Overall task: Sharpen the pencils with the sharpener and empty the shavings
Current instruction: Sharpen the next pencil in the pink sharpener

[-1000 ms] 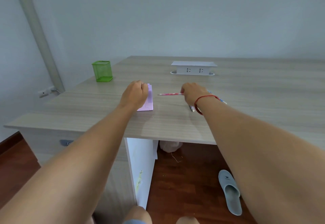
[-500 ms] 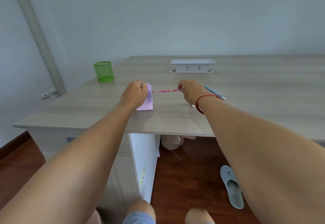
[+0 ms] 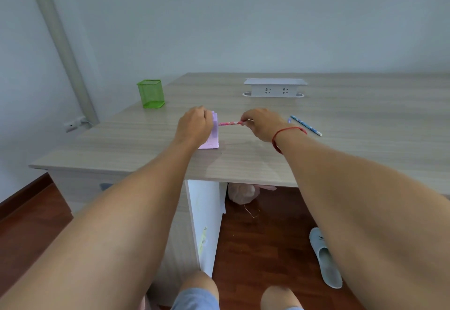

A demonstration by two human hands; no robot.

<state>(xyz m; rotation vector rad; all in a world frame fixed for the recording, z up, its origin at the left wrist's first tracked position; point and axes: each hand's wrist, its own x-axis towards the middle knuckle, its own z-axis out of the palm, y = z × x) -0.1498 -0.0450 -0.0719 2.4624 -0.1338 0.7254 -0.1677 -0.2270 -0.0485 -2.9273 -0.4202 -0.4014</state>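
Observation:
A lilac box-shaped sharpener stands on the wooden desk near its front edge. My left hand grips it from the left and covers most of it. My right hand pinches a pink patterned pencil that lies level, its left tip at the sharpener's right face. A blue pencil lies on the desk just right of my right wrist, and the end of another pencil peeks out beside it.
A green mesh pen cup stands at the desk's back left. A white socket box sits at the back middle. Under the desk are a white panel, a pinkish bag and a grey slipper on the wooden floor.
My right hand lifted the pink pencil off the desk and carried it left until its tip reached the sharpener. My left hand stayed on the sharpener.

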